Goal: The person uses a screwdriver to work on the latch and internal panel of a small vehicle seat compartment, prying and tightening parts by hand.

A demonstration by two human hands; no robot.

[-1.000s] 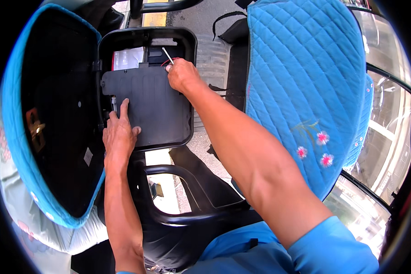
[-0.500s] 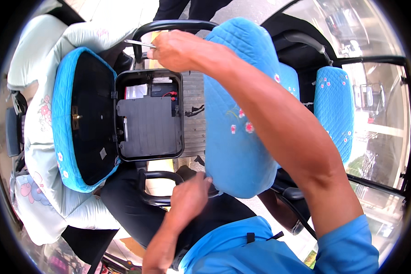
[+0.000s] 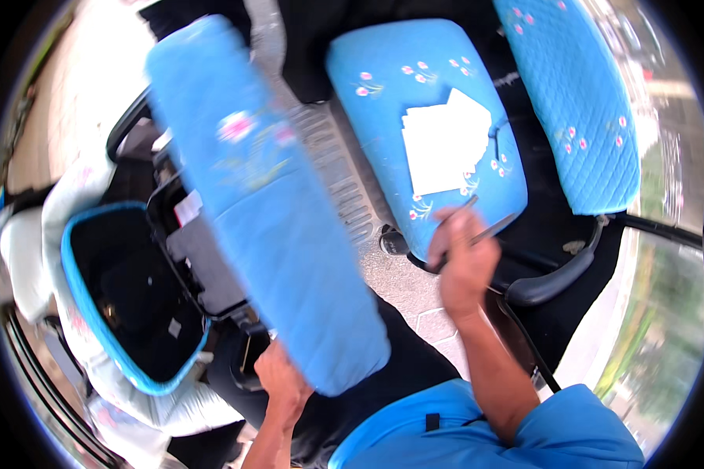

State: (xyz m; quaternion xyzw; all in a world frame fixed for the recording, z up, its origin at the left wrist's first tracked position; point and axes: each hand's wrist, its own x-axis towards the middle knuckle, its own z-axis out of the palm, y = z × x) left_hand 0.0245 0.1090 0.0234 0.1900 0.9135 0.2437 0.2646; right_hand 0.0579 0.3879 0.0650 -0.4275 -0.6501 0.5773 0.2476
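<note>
My left hand [image 3: 280, 377] is closed at the lower edge of a long blue quilted backrest cushion [image 3: 250, 195] with pink flowers; its fingertips are partly hidden. The cushion stands tilted in front of an open black storage box [image 3: 163, 215], covering part of it. A grey panel [image 3: 210, 266] shows inside the box. My right hand [image 3: 468, 262] is closed on a slim metal tool [image 3: 497, 227], blurred, with two thin ends sticking out; its exact kind is unclear. Beyond that hand, several white sheets [image 3: 442, 148] lie fanned on a blue flowered seat [image 3: 383, 102].
The box's blue-edged lid [image 3: 133, 305] is swung open to the left, against a pale padded seat [image 3: 31, 262]. Another blue quilted backrest [image 3: 579, 117] stands at the right, above a black curved armrest [image 3: 551, 281]. A ridged floor strip [image 3: 332, 156] runs between the seats.
The view has turned right. The backrest cushion has tipped left over the box, with my left hand at its edge. My right hand has moved from beyond the box to the right-hand seat, still holding the tool.
</note>
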